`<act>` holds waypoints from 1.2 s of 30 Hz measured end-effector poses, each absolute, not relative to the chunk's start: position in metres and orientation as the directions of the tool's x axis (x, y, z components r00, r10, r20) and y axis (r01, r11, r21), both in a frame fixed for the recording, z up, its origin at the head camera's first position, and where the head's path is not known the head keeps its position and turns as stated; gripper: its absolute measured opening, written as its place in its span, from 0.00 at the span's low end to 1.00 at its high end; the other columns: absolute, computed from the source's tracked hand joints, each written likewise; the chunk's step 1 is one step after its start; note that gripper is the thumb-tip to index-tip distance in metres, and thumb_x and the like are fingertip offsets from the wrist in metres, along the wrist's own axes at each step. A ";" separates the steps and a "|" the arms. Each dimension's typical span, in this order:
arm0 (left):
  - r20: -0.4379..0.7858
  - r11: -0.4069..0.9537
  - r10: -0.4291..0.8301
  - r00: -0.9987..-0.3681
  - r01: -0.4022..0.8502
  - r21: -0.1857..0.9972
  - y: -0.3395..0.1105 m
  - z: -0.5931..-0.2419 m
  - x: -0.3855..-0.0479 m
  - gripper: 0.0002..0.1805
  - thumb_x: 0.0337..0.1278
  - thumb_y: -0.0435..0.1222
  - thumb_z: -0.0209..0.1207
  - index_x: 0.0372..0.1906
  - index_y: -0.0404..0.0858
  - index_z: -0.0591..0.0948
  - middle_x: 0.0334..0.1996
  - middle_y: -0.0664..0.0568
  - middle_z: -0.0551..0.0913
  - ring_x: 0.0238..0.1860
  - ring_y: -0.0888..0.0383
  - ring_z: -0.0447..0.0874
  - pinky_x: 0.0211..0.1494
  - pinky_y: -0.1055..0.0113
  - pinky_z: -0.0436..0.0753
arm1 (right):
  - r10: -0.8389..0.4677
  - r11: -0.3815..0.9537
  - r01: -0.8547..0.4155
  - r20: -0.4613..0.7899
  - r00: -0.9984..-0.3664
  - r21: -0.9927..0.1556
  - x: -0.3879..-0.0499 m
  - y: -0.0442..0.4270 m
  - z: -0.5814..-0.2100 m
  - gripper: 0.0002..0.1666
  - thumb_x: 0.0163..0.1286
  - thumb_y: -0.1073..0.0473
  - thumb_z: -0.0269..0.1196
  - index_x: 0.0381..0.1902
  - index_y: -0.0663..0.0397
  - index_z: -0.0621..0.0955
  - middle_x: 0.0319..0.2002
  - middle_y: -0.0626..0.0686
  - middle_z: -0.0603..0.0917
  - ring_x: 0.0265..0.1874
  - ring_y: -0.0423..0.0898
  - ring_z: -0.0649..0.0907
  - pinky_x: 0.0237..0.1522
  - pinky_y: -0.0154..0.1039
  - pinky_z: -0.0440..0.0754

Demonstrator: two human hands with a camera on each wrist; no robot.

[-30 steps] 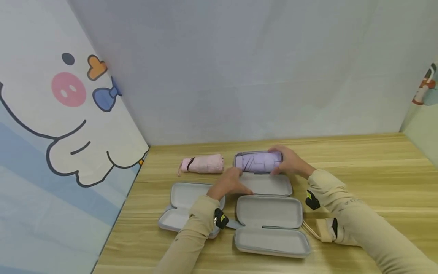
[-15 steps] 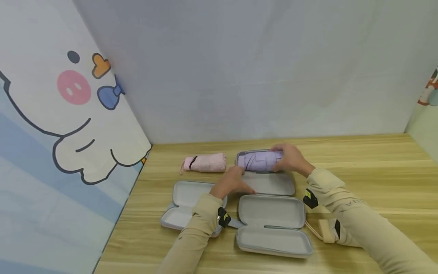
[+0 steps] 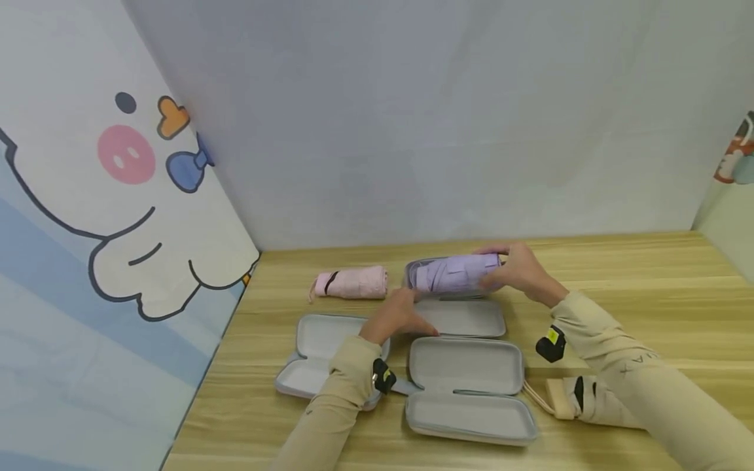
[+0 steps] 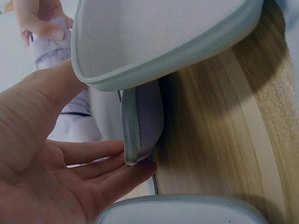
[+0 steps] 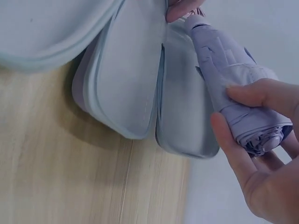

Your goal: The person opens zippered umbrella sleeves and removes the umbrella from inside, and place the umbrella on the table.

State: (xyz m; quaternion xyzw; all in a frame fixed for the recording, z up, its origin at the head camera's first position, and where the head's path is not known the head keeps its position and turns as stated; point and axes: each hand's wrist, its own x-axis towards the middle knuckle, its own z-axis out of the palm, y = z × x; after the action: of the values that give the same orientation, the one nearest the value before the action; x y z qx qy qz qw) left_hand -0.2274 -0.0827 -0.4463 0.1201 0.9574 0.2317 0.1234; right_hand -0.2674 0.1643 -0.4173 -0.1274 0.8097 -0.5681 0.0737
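My right hand (image 3: pixel 521 271) grips the right end of a folded lilac umbrella (image 3: pixel 450 275). That end is raised and tilted above the back half of an open grey hard case (image 3: pixel 465 318), while the other end stays low over the case. In the right wrist view the umbrella's ribbed end (image 5: pixel 266 137) shows between thumb and fingers. My left hand (image 3: pixel 396 317) holds the left end of this case, thumb at the front edge and fingers towards the hinge. Its fingers (image 4: pixel 126 179) touch the case's outer edge in the left wrist view.
A second open case (image 3: pixel 465 366) lies in front, and a third open case (image 3: pixel 330 333) lies to the left, partly under my left forearm. A folded pink umbrella (image 3: pixel 356 282) rests behind it. A beige umbrella (image 3: pixel 607 400) lies beside my right forearm.
My right hand has lifted the lilac umbrella's right end and shifted it up and to the right out of the case. My left hand has stayed at the case's end.
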 end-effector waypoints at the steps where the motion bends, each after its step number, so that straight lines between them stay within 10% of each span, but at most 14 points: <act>1: -0.182 0.862 0.287 -0.941 0.170 0.478 -0.083 -0.446 -0.228 0.46 0.29 0.49 0.77 0.57 0.27 0.74 0.55 0.38 0.76 0.57 0.46 0.73 0.58 0.59 0.73 | -0.292 0.304 -0.120 0.027 -0.956 -0.945 -0.266 0.167 -0.416 0.35 0.39 0.77 0.69 0.52 0.70 0.78 0.48 0.69 0.77 0.35 0.50 0.81 0.31 0.44 0.84; 36: -0.198 0.833 0.281 -0.939 0.136 0.536 -0.082 -0.444 -0.225 0.47 0.31 0.48 0.77 0.58 0.25 0.72 0.55 0.35 0.75 0.57 0.43 0.73 0.57 0.56 0.74 | -0.205 0.249 -0.039 -0.013 -0.979 -0.968 -0.224 0.292 -0.414 0.34 0.42 0.75 0.72 0.52 0.56 0.81 0.41 0.41 0.82 0.38 0.42 0.81 0.36 0.44 0.84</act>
State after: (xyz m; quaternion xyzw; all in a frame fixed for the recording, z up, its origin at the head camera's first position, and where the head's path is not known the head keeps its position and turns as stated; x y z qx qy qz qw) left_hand -0.2255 -0.0816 -0.4443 0.1099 0.9478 0.2669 0.1356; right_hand -0.2239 0.2915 -0.4139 -0.0775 0.7874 -0.6078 0.0679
